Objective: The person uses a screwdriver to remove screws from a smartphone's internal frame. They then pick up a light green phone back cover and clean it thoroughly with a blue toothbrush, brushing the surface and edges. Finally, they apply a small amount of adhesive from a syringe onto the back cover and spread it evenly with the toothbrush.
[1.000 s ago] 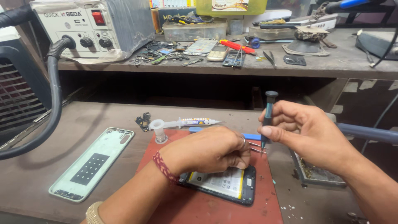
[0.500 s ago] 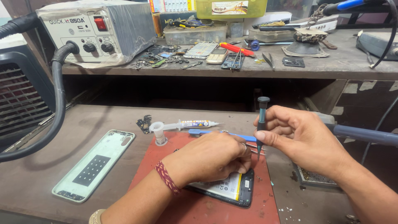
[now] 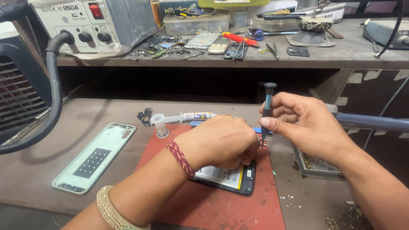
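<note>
An opened phone (image 3: 230, 179) with its battery showing lies on a red work mat (image 3: 213, 204), nearest the viewer. The left hand (image 3: 219, 140) presses down on the phone's upper end, fingers curled together over it. Just beside it, the right hand (image 3: 304, 123) pinches a small precision screwdriver (image 3: 267, 110) upright — tip down at the phone's top edge. Left lies a pale green back cover (image 3: 93, 157); behind, a syringe (image 3: 183, 117). Farther back — a cluttered shelf with a rework station (image 3: 93, 25).

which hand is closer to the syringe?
Left. The left hand lies just below the syringe, nearly touching its tip end. The right hand holds the screwdriver further to the right.
</note>
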